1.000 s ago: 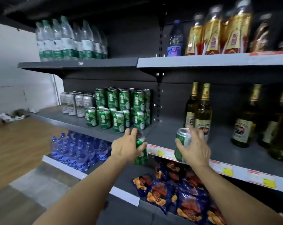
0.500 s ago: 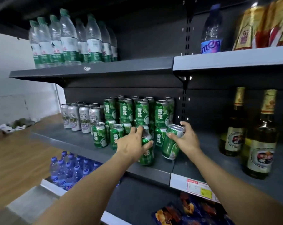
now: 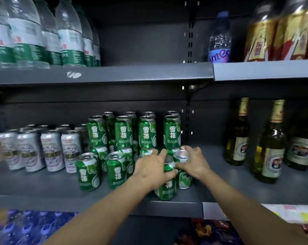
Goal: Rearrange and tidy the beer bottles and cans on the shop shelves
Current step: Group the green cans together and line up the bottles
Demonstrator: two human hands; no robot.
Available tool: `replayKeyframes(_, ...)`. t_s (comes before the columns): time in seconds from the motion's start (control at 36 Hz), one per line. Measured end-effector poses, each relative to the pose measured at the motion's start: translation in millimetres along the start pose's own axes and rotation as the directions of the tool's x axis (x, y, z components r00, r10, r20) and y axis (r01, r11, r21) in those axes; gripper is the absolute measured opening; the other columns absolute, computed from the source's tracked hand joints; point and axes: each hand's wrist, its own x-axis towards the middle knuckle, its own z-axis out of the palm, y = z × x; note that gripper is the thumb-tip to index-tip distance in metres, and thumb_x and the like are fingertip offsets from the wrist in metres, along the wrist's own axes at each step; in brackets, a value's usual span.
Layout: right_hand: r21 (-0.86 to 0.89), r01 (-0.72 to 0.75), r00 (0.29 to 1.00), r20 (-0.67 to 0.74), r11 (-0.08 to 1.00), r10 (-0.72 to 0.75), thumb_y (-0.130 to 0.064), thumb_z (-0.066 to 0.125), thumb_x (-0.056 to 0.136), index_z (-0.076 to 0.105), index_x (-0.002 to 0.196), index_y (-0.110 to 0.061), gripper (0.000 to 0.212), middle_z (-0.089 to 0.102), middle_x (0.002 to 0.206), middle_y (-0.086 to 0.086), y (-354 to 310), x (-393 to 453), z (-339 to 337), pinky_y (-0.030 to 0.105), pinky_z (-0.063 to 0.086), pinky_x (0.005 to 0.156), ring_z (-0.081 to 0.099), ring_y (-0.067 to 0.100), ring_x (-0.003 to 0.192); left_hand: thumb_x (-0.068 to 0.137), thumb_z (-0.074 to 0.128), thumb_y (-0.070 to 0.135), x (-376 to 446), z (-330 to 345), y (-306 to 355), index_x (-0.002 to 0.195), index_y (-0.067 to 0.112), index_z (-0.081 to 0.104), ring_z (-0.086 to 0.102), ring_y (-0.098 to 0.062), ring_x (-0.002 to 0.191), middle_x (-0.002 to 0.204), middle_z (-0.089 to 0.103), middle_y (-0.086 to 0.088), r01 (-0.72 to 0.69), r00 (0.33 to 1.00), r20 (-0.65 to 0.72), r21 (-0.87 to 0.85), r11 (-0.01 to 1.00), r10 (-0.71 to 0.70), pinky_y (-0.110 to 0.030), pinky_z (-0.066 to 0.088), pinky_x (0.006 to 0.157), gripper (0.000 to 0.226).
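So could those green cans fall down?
Maybe. The left hand holds a green can standing close to the shelf edge, so a slip in grip could drop it. The right hand sets another can right under the stacked cans; a bump might topple that stack.

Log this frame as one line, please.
left hand grips green can | right hand grips second green can | both standing on middle shelf by stacked cans
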Motion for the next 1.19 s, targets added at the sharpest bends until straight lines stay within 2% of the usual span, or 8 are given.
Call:
replayKeyframes(0.17, 0.141, -0.170, 0.954, 0.272, 0.975, 0.127, -0.030, 0.075, 0.080, 0.035, 0.146, -0.028, 0.077, 0.039, 0.142, -0.003, 4, -1, -21, 0.028, 0.032, 0.109, 0.041, 0.016, 0.128, 0.086, 0.045, 0.066, -7, -2, -14, 0.125, 0.025, 0.036, 0.057, -0.022, 0.096, 0.116, 0.047, 0.000, -0.114, 0.993, -0.034, -0.066, 0.991, 0.112, -0.031, 0.035, 0.065, 0.057)
replayKeyframes(0.25, 0.109, -0.182, 0.959, 0.240, 0.977, 0.152, -0.027, 0.082, 0.069, 0.051, 0.133, -0.027, 0.071, 0.054, 0.136, 0.004, 12, 7, -24, 0.040, 0.041, 0.107, 0.053, 0.019, 0.119, 0.086, 0.045, 0.066, -10, -4, -16, 0.123, 0.026, 0.036, 0.056, -0.021, 0.093, 0.113, 0.047, 0.001, -0.135, 0.990, -0.058, -0.096, 0.986, 0.130, -0.032, 0.035, 0.065, 0.055)
replayKeyframes(0.36, 0.042, -0.154, 0.983, 0.109, 0.987, 0.149, -0.035, 0.084, 0.071, 0.052, 0.107, -0.019, 0.051, 0.063, 0.102, -0.002, 3, 2, -16, 0.029, 0.046, 0.083, 0.058, 0.016, 0.095, 0.085, 0.043, 0.069, -11, -5, -22, 0.125, 0.028, 0.036, 0.058, -0.021, 0.094, 0.115, 0.048, 0.003, -0.137, 0.988, -0.089, -0.123, 0.983, 0.127, -0.032, 0.038, 0.066, 0.058)
replayKeyframes(0.53, 0.058, -0.157, 0.962, 0.236, 0.986, 0.139, -0.026, 0.080, 0.078, 0.019, 0.152, -0.024, 0.096, 0.027, 0.154, 0.006, -5, -6, -11, 0.034, 0.030, 0.113, 0.033, 0.023, 0.138, 0.086, 0.041, 0.070, -15, -4, -31, 0.140, 0.029, 0.031, 0.059, -0.020, 0.104, 0.128, 0.045, 0.003, -0.122, 0.989, -0.101, -0.105, 0.987, 0.111, -0.030, 0.039, 0.067, 0.069)
replayKeyframes(0.72, 0.267, -0.211, 0.965, -0.098, 0.940, 0.244, -0.015, 0.080, 0.075, 0.032, 0.144, -0.017, 0.084, 0.054, 0.132, 0.006, 1, -15, -1, 0.030, 0.045, 0.092, 0.056, 0.021, 0.108, 0.085, 0.042, 0.070, -15, -3, -24, 0.136, 0.029, 0.037, 0.060, -0.021, 0.099, 0.125, 0.047, 0.001, -0.132, 0.988, -0.093, -0.061, 0.989, 0.126, -0.031, 0.043, 0.066, 0.066)
replayKeyframes(0.83, 0.669, -0.183, 0.891, -0.196, 0.720, 0.409, -0.015, 0.076, 0.080, 0.046, 0.126, -0.017, 0.055, 0.055, 0.126, 0.007, 8, -30, -12, 0.035, 0.049, 0.084, 0.056, 0.022, 0.105, 0.086, 0.045, 0.068, -8, -2, -5, 0.131, 0.027, 0.041, 0.059, -0.025, 0.098, 0.121, 0.047, -0.001, -0.161, 0.985, -0.071, -0.078, 0.984, 0.155, -0.032, 0.041, 0.068, 0.061)
replayKeyframes(1.03, 0.988, -0.096, 0.808, 0.150, -0.125, 0.570, -0.052, 0.061, 0.087, 0.057, 0.126, -0.014, 0.055, 0.062, 0.115, 0.011, 17, -49, -32, 0.033, 0.058, 0.064, 0.065, 0.022, 0.085, 0.087, 0.047, 0.065, 11, 9, 13, 0.136, 0.024, 0.038, 0.058, -0.027, 0.106, 0.130, 0.048, -0.006, -0.161, 0.987, 0.012, -0.053, 0.985, 0.162, -0.036, 0.041, 0.077, 0.065)
replayKeyframes(1.19, 0.972, -0.217, 0.876, 0.234, -0.088, 0.421, -0.069, 0.050, 0.082, 0.061, 0.119, -0.011, 0.069, 0.063, 0.079, 0.009, 31, -58, -29, 0.016, 0.042, 0.039, 0.057, 0.013, 0.051, 0.085, 0.047, 0.069, 19, 10, 11, 0.137, 0.026, 0.038, 0.049, -0.026, 0.120, 0.134, 0.047, -0.003, -0.181, 0.980, 0.085, -0.016, 0.983, 0.182, -0.038, 0.041, 0.089, 0.068)
